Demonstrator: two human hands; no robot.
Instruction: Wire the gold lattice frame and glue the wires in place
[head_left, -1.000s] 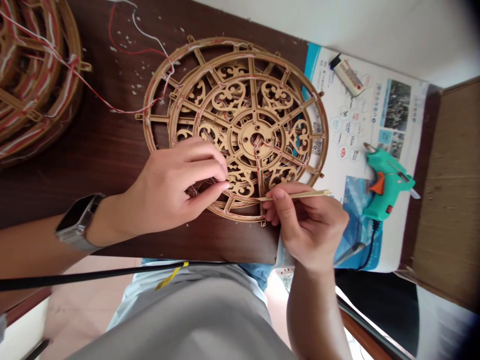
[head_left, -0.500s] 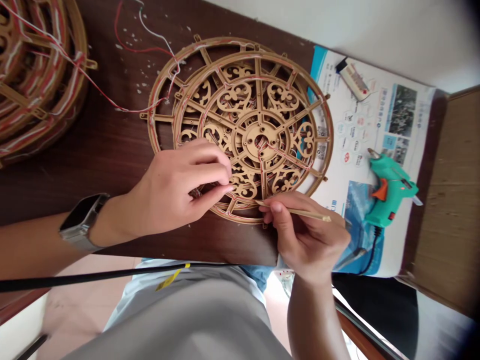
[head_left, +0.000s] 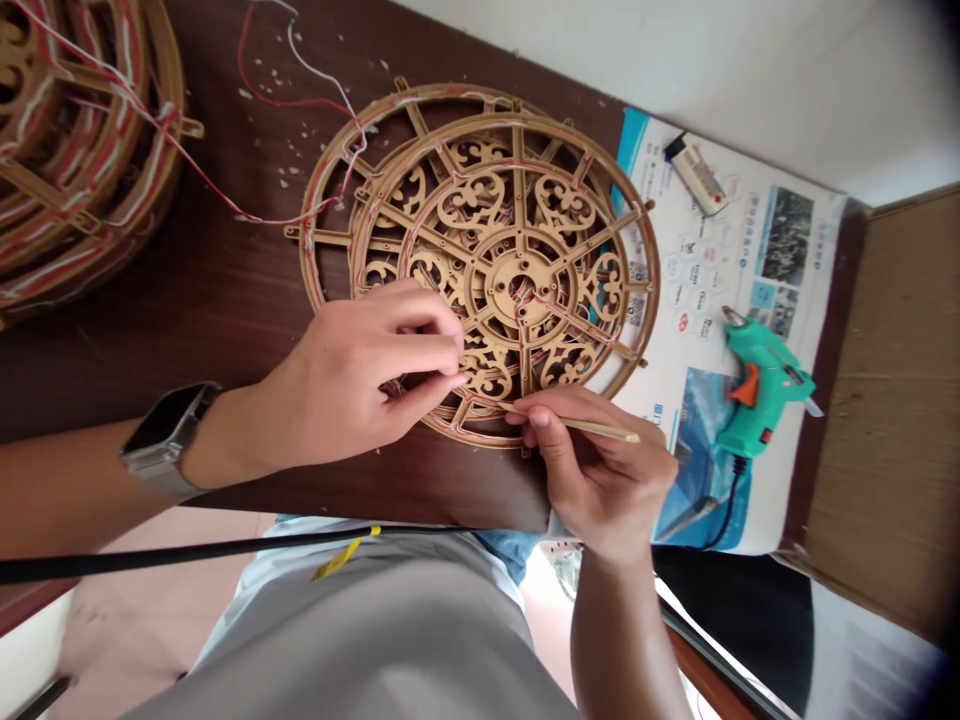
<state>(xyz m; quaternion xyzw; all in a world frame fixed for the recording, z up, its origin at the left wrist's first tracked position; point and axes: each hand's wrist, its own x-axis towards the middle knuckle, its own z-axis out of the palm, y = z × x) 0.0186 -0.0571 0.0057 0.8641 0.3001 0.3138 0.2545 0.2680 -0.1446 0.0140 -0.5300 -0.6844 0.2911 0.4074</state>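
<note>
Fingers (head_left: 559, 435) of the right hand (head_left: 600, 475) closed around a thin wooden stick (head_left: 600, 429).

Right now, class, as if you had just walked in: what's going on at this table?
A person's right hand holds a thin pale stick, its tip at the near edge of a round openwork frame with red and white wires. The left hand is over the same edge, fingertips close together; whether they grip anything is unclear. A green glue gun lies to the right.
</note>
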